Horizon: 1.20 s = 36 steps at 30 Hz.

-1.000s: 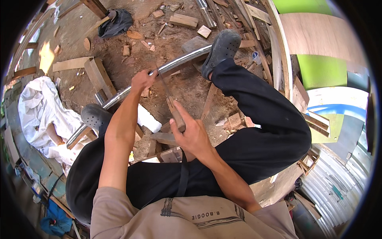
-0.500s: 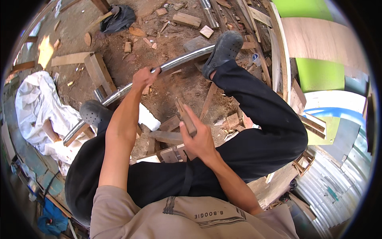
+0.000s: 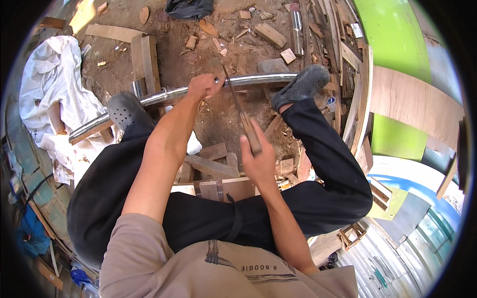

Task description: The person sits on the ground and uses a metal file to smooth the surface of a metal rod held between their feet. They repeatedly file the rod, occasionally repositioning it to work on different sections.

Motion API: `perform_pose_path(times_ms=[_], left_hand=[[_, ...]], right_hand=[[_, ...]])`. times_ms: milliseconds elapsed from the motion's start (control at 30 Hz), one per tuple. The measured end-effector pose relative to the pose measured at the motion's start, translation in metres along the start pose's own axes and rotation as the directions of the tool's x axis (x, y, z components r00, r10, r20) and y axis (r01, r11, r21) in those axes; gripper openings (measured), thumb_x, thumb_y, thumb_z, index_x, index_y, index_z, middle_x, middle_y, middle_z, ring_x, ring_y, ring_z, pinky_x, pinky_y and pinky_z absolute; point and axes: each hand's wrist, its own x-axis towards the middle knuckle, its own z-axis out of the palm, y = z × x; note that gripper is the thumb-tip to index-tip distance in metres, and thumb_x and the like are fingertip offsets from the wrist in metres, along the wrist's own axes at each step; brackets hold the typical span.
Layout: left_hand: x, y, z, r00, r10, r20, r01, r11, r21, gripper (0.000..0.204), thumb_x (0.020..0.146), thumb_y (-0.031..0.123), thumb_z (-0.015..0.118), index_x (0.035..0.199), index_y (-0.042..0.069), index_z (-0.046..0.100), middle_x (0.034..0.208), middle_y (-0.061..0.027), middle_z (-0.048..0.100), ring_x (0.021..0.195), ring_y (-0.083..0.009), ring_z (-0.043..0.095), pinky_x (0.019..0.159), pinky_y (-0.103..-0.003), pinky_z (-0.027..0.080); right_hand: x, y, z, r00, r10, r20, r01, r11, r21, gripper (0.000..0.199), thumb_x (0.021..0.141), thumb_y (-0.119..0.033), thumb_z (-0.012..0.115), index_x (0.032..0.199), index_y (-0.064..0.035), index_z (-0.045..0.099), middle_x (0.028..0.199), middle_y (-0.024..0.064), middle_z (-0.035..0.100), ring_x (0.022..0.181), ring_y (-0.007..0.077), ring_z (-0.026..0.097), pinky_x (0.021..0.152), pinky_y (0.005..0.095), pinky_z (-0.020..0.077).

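A long bar with a shiny silvery metal face (image 3: 169,94) and wood along its lower edge lies crosswise in front of me. My left hand (image 3: 205,86) is closed on it near the middle, knuckles up. The bar passes by the left grey clog (image 3: 130,110), and its right end meets the right grey clog (image 3: 303,87). My right hand (image 3: 259,155) grips the wooden handle of a tool with a narrow dark blade (image 3: 235,97). Its tip reaches the bar just right of my left hand. Blur and angle hide whether the blade is toothed.
Wood offcuts (image 3: 213,166) lie between my legs. A crumpled white cloth (image 3: 54,69) is at the left, and a black bag (image 3: 190,7) at the far side. Long timber strips (image 3: 366,99) and green sheets (image 3: 397,44) line the right, with corrugated metal (image 3: 367,263) nearer.
My right hand has swung the blade up and forward so its tip now meets the bar. My left hand still holds the bar. The whole view has shifted.
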Motion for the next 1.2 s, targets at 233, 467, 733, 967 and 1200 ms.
perform_pose_path(times_ms=[233,467,733,967,1200], left_hand=[[0.006,0.005,0.005,1.0,0.0,0.007,0.0,1.0,-0.001,0.066,0.099,0.055,0.039,0.109,0.0,0.074,0.106,-0.0281,0.072,0.106,-0.0438,0.068,0.097,-0.05,0.052],[0.003,-0.001,0.01,0.997,0.036,-0.073,-0.038,0.999,-0.033,0.065,0.1,0.052,0.039,0.106,-0.002,0.074,0.105,-0.0286,0.072,0.104,-0.0436,0.069,0.097,-0.051,0.052],[-0.002,-0.002,0.001,1.0,-0.008,-0.009,0.007,0.999,-0.037,0.062,0.101,0.05,0.038,0.108,-0.001,0.073,0.106,-0.0274,0.072,0.105,-0.0431,0.069,0.097,-0.052,0.052],[0.007,0.014,0.007,0.999,0.048,-0.013,-0.048,0.999,-0.024,0.061,0.101,0.049,0.037,0.11,0.001,0.073,0.107,-0.0263,0.072,0.106,-0.0425,0.069,0.098,-0.052,0.052],[-0.004,0.002,0.001,1.0,-0.014,-0.022,0.013,0.999,-0.046,0.059,0.101,0.048,0.039,0.11,0.001,0.073,0.108,-0.0267,0.072,0.106,-0.043,0.068,0.097,-0.052,0.052]], right_hand=[[0.022,0.01,0.01,0.998,-0.059,-0.027,0.056,0.993,-0.101,0.049,0.098,-0.014,0.063,0.143,0.0007,0.055,0.115,0.0215,0.072,0.104,0.0227,0.07,0.091,0.0336,0.0523],[0.032,0.025,0.019,0.997,-0.081,-0.02,0.079,0.995,-0.067,0.051,0.098,-0.016,0.06,0.145,0.0011,0.051,0.122,0.0284,0.069,0.112,0.0388,0.07,0.094,0.0396,0.0528],[-0.012,0.009,0.005,0.999,-0.042,-0.021,0.041,0.998,-0.048,0.049,0.099,-0.015,0.062,0.144,0.0022,0.053,0.117,0.0221,0.072,0.106,0.0255,0.071,0.092,0.0336,0.0519],[0.062,0.035,0.032,0.996,-0.061,-0.058,0.058,0.996,-0.063,0.05,0.098,-0.016,0.062,0.144,0.0015,0.052,0.121,0.0248,0.07,0.109,0.0311,0.07,0.093,0.0362,0.0519],[-0.033,0.014,-0.005,1.0,0.007,0.003,-0.007,1.0,0.014,0.051,0.098,-0.016,0.061,0.146,-0.001,0.051,0.121,0.0274,0.07,0.114,0.0393,0.069,0.094,0.0389,0.0535]])
